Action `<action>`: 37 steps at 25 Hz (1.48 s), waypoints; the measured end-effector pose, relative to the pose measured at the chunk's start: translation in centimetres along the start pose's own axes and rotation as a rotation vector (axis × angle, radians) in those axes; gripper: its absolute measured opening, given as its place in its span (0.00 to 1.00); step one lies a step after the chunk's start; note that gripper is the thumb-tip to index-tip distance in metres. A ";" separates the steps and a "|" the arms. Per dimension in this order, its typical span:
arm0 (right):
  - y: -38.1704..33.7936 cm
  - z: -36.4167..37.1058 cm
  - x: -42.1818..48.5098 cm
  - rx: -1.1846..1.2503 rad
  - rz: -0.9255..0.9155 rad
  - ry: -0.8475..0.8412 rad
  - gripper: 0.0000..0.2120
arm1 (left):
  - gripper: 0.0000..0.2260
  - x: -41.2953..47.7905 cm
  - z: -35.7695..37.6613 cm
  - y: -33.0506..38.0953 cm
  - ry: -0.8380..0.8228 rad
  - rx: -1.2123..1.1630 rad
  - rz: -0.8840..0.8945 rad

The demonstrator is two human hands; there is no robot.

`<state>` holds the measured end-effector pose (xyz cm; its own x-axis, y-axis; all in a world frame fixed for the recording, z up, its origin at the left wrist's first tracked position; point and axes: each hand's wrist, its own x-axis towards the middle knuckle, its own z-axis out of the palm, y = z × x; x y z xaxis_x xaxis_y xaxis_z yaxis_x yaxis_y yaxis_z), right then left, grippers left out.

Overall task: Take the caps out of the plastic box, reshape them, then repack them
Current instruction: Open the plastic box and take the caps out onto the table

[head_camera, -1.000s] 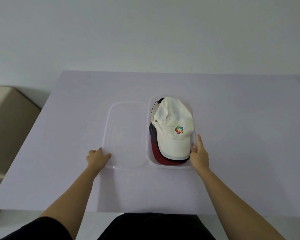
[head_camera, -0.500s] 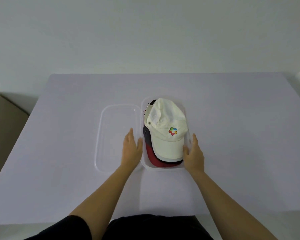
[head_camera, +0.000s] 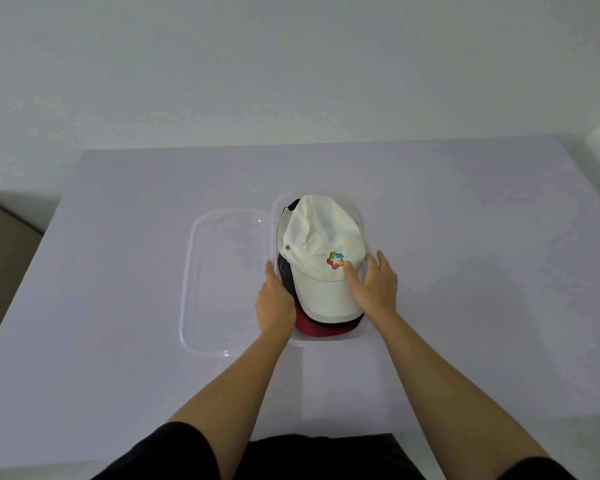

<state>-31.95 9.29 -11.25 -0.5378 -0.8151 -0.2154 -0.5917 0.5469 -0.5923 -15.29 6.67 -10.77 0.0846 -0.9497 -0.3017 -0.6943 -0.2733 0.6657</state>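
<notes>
The cream cap (head_camera: 321, 237) lies on top of the stack inside the clear plastic box (head_camera: 326, 342), crown toward the far edge of the desk (head_camera: 118, 271) and brim toward the near edge, with a many-coloured logo (head_camera: 335, 260) on its front panel. Under it a dark cap (head_camera: 285, 277) shows along the left side, and the brim of a red cap (head_camera: 321, 329) sticks out at the near end. How many caps the stack holds cannot be told. The right hand (head_camera: 374, 287) rests on the cream cap: the thumb presses down just beside the logo, and the fingers (head_camera: 381, 263) are loosely spread over the cap's right side, released rather than clenched round it. The left hand (head_camera: 274, 303) lies edge-on along the box's left wall, its fingers (head_camera: 269, 271) stretched straight toward the far edge, touching the wall and grasping nothing. The box stands about midway between the desk's left and right edges. Its clear lid (head_camera: 226, 282) lies flat just beside it on the left, the long sides running parallel. A pale wall (head_camera: 291, 64) rises behind the desk's far edge, and black clothing (head_camera: 309, 459) shows at the near edge.
</notes>
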 end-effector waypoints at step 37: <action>4.4 -7.2 16.3 0.290 0.014 0.441 0.21 | 0.21 0.0 1.2 0.3 0.104 0.059 -0.044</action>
<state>-47.64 -0.19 -11.80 -0.7831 -0.6160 0.0853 -0.4255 0.4307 -0.7959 -16.41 6.81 -11.36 0.1873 -0.9487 -0.2547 -0.7291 -0.3080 0.6111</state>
